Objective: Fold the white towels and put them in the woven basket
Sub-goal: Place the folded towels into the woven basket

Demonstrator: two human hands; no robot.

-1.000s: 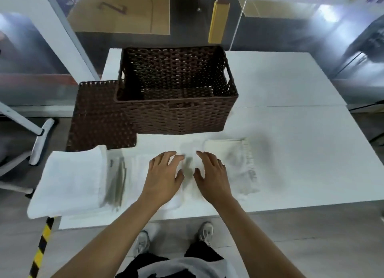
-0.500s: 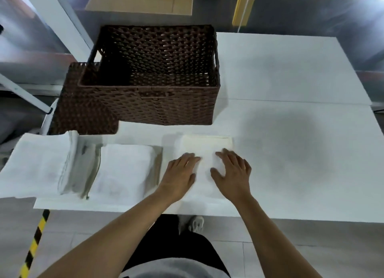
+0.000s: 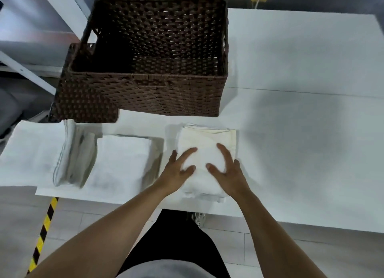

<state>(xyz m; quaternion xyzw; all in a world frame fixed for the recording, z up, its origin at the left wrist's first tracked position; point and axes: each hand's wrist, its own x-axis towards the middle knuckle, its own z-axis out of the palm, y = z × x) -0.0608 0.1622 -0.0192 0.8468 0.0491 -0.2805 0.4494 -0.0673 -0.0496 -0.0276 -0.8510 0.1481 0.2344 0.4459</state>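
Spreading across most of the view, the white bench has a smooth matte top, with a seam running across it toward 3 o'clock. At 11 o'clock on it stands the woven basket, a deep rectangle of dark brown wicker with a handle slot in its near wall; its inside shows only woven floor and walls, with no towel in it. A lower brown woven piece of the same weave sits against its left near corner. At 9 o'clock a large white towel lies over the bench's left edge, its layered hem showing grey folds. Just right of it, a flat folded white towel rests near the front edge. At the centre, toward 6 o'clock, lies a thick folded towel stack, cream-white, soft and rectangular, well short of the basket. The left hand and the right hand both press flat on its near half, fingers spread and straight, gripping nothing. A yellow-and-black striped strip runs along the tiled floor at 7 o'clock.
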